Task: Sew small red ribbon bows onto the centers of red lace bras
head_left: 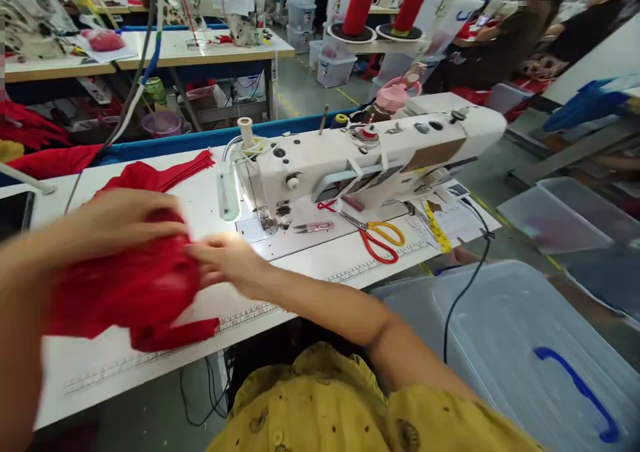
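A bunched piece of red cloth (pixel 150 279) is held over the left part of the white sewing table (pixel 100 379), partly smeared by motion. My left hand (pixel 135 219) lies over its top, fingers closed on the fabric. At the cloth's right edge, my right hand (pixel 225 259) pinches it between thumb and fingers. Behind my left hand lies more red cloth (pixel 150 175) in a folded stack. Just right of my right hand is the needle area of a white sewing machine (pixel 310 165), its lamp lit.
Thread snips (pixel 314 227) and scissors with red and yellow handles (pixel 380 235) lie before the machine. A yellow measuring tape (pixel 437 225) rests on papers at right. A lidded clear bin (pixel 525 332) stands beside the table. Red thread cones (pixel 361 5) rise behind.
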Tool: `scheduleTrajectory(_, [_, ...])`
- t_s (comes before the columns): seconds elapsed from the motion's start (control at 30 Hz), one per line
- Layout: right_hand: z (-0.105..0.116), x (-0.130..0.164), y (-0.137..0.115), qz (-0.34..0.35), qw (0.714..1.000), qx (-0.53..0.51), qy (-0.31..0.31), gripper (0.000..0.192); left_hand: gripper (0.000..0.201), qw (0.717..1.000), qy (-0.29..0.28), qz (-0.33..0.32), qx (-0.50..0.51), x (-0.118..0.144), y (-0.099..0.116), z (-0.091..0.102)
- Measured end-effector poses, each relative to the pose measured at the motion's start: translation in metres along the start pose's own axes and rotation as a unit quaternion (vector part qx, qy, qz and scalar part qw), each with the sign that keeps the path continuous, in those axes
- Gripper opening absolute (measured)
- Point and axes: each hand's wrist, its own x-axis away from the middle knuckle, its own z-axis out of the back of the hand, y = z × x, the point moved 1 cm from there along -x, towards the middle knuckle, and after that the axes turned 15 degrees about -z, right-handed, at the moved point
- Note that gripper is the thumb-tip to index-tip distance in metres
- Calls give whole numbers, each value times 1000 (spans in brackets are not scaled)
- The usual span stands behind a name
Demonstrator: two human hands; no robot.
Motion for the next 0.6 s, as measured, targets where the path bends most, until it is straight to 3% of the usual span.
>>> scheduleTrajectory(0.07, [45,16,12,-41,992,64,98,29,49,1000,-16,17,-3,-28,45,4])
scheduleTrajectory(0.13, [83,31,25,-71,946,238,209,29,48,999,-33,23,-1,-58,89,0])
scheduleTrajectory(0.17, [97,38,29,-45,897,353,262,27,48,999,-47,25,2,-72,105,-5])
scheduleTrajectory(0.23, [114,48,36,44,765,547,338,19,46,997,-71,37,4,-91,123,-18])
scheduleTrajectory(0.3, [121,54,40,145,642,661,360,17,42,993,-100,56,-7,-98,124,-29])
scheduleTrajectory(0.37, [123,55,41,214,573,711,346,21,39,991,-106,72,-49,-94,122,-33])
scheduleTrajectory(0.43, [126,54,39,247,549,728,328,23,32,988,-79,74,-106,-83,127,-32])
scheduleTrajectory(0.53, [132,52,32,264,558,725,306,22,20,987,-22,15,-156,-61,145,-33])
scheduleTrajectory(0.6, [137,50,26,279,567,718,294,20,22,985,-3,-44,-165,-47,156,-41])
